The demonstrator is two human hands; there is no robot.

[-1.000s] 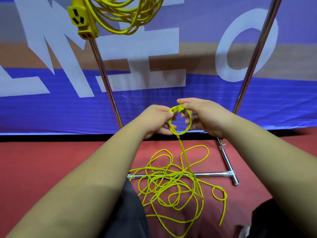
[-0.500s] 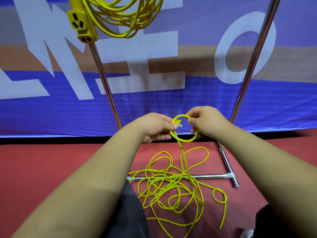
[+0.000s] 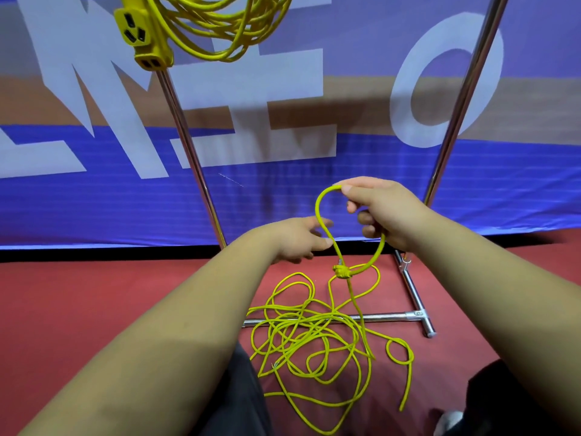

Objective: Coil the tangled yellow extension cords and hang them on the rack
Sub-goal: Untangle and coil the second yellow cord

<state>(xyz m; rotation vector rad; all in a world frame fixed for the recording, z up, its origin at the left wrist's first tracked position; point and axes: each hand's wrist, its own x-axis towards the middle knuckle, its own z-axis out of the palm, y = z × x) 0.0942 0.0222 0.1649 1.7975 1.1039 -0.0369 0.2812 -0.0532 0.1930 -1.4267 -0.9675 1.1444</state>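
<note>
A thin yellow cord (image 3: 317,338) lies in a loose tangle on the red floor between my arms. My right hand (image 3: 382,212) grips a raised loop of it (image 3: 320,212), which closes at a small knot (image 3: 342,272) below. My left hand (image 3: 298,239) is just left of the loop, fingers extended, holding nothing. A coiled yellow extension cord (image 3: 226,23) with a triple socket block (image 3: 141,36) hangs from the chrome rack at the top.
The rack's left post (image 3: 191,158) and right post (image 3: 462,99) rise on either side of my hands. Its base bar (image 3: 390,316) lies on the floor under the tangle. A blue banner wall (image 3: 94,199) stands close behind. My dark trouser legs are at the bottom.
The right hand has lifted the loop higher and the loop has grown larger. The left hand has let go of the cord and opened. The knot now hangs below the hands.
</note>
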